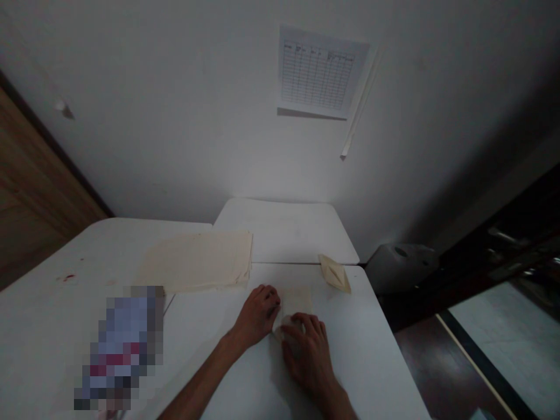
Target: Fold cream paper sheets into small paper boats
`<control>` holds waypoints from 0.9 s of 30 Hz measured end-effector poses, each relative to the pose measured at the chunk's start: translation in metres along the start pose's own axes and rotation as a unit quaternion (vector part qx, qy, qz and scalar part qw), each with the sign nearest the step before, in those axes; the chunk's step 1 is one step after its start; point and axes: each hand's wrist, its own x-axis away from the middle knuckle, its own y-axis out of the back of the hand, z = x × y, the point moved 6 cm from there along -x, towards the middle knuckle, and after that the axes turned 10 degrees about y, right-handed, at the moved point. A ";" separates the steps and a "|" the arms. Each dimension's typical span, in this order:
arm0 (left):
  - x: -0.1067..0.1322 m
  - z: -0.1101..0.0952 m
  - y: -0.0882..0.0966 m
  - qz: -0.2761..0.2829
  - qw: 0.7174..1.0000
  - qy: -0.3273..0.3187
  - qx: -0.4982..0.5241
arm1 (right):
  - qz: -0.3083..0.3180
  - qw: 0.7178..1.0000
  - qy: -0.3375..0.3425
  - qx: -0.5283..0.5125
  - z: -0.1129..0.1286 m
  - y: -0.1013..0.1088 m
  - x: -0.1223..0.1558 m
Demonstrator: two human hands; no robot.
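Leaning over the white surface [359,356], we have both hands close together near its middle, at a small pale sheet [300,298] that lies flat. Our left hand [261,308] is at the sheet's left side, its fingers curled inward; whether they pinch the edge or only rest there, we cannot tell. Our right hand [308,350] is just beside it, on the near side of the sheet, fingers bent over a small whitish item [287,321]. Much of that item is covered, so we cannot tell what it is or how firmly the fingers close on it.

Beyond the right hand, we see a creased tan paper piece [336,274] near the far edge of this part of the surface. To the left lies a wide stack of cream sheets [196,261], and nearer us a pixelated blue-grey item [125,332] with a reddish band. On the wall [175,116] ahead hangs a printed grid page [319,73], with a narrow white strip [361,111] beside it.
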 end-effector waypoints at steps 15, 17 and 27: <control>0.000 0.000 0.000 0.004 1.000 -0.009 -0.008 | 0.014 1.000 0.011 0.003 0.003 0.004 -0.002; 0.001 0.000 0.000 0.004 1.000 -0.010 -0.011 | 0.014 1.000 0.010 0.000 0.003 0.004 -0.002; 0.001 0.000 -0.002 0.005 0.999 -0.015 -0.027 | 0.007 1.000 0.023 0.012 0.004 0.004 -0.001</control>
